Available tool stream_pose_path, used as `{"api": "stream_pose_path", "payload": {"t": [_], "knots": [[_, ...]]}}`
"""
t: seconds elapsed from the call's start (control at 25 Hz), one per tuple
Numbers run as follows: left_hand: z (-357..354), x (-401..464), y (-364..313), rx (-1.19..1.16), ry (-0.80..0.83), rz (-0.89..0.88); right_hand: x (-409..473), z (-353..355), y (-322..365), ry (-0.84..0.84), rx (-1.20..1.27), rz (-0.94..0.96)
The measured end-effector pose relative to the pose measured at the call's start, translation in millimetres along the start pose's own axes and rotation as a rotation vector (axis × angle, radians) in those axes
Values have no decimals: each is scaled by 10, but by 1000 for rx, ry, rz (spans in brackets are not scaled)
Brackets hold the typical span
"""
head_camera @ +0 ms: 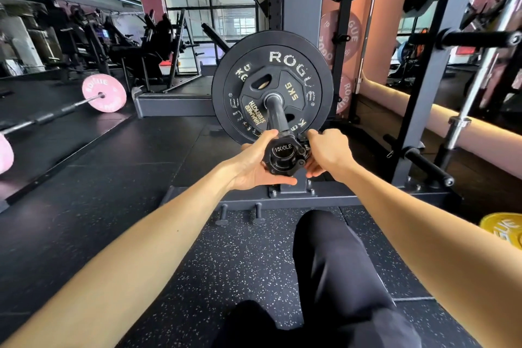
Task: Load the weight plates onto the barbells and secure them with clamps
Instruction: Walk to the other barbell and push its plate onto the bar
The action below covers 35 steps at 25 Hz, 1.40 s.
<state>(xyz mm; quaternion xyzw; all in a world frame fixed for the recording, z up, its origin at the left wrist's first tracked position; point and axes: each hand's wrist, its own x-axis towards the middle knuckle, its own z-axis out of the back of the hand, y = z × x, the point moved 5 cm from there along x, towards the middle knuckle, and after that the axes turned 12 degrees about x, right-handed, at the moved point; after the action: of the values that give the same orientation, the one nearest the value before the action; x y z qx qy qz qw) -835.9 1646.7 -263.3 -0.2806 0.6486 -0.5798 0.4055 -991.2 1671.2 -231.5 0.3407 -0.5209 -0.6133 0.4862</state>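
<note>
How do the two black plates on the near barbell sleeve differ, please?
The large Rogue plate is round and sits behind; the small Hammer Strength plate sits in front, has angled edges and grip holes, and reads 5KG. The large plate's lettering is white, the small plate's yellowish. Both are black and share the sleeve.

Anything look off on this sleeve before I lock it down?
The clamp, gripped by left hand and right hand, sits at the sleeve's end, well short of the 5 kg plate. Nothing looks damaged.

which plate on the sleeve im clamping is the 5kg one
The smaller black Hammer Strength plate, outermost and nearest the clamp; the larger Rogue plate sits behind it.
</note>
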Motion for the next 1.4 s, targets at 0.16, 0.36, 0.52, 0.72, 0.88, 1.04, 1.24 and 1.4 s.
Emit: {"api": "stream_pose_path", "payload": {"t": [0.16, 0.36, 0.52, 0.72, 0.88, 1.04, 1.24, 1.4], "knots": [[60, -195, -43, 42, 19, -14, -121, -27, 91, -58, -38, 93], [371, -349, -466, 166, -45, -86, -14, -183, 455, 6, -1, 214], [829, -360, -795, 223, -127, -139, 224, -457, 763, 162, 41, 222], [1554, -303, -1025, 368, -307, -130, 619, -1009, 1057, 361, 66, 238], [2176, -187, -1242, 511, -440, -157, 1069, -1476, 1298, 375, -24, 298], [2722, -3, -1549, 605, -580, -200, 1701, -2000, 1560, 329, -224, 407], [3489, 433, -1753, 604, -677, -175, 2500, -2685, 1840, 343, -335, 439], [4165, 969, -1680, 607, -768, -132, 3123, -3265, 1867, 336, -480, 443]]}}
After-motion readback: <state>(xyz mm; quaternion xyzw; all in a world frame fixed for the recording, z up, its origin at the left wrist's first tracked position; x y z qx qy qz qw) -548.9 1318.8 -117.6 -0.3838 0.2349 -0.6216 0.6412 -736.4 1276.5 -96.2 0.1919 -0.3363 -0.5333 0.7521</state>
